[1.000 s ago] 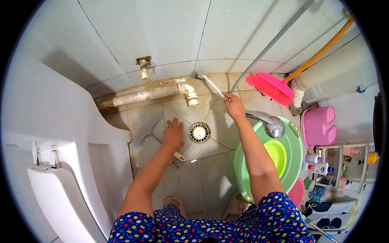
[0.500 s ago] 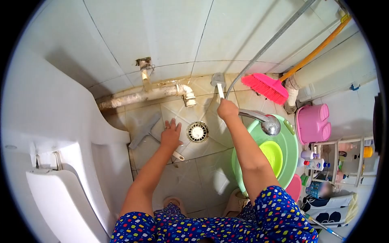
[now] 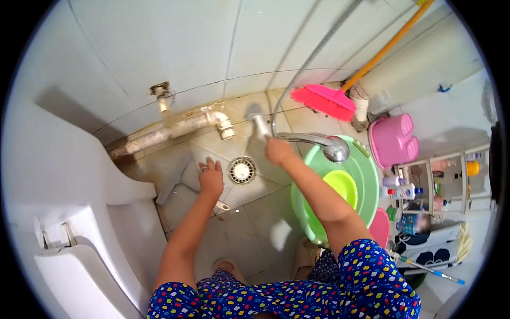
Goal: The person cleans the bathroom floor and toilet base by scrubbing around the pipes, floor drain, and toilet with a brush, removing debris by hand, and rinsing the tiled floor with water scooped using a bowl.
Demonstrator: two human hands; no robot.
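Note:
My right hand (image 3: 278,151) is closed around the white handle of a scrub brush (image 3: 261,125). Its grey head, blurred, meets the tiled floor (image 3: 249,204) near the wall, beyond the round floor drain (image 3: 241,170). Left of that drain, my left hand (image 3: 211,181) hangs low with fingers spread, holding nothing; I cannot tell whether it touches the tiles. Partly hidden under it lies a grey squeegee (image 3: 175,187) with a white handle end. A chrome shower head (image 3: 336,149) rests over the green basin (image 3: 373,198), right of my right hand.
A lime green bowl (image 3: 342,186) sits inside the basin. Along the wall are an old drain pipe (image 3: 175,131) and a pink broom (image 3: 326,101). To the right stand a pink bucket (image 3: 390,143) and a rack (image 3: 430,181) with bottles. A white fixture (image 3: 90,154) fills the left.
The view has shifted, so the room appears further left. Relative to the drain, my right hand and the brush have moved left and slightly nearer to me. My left hand stays open beside the drain.

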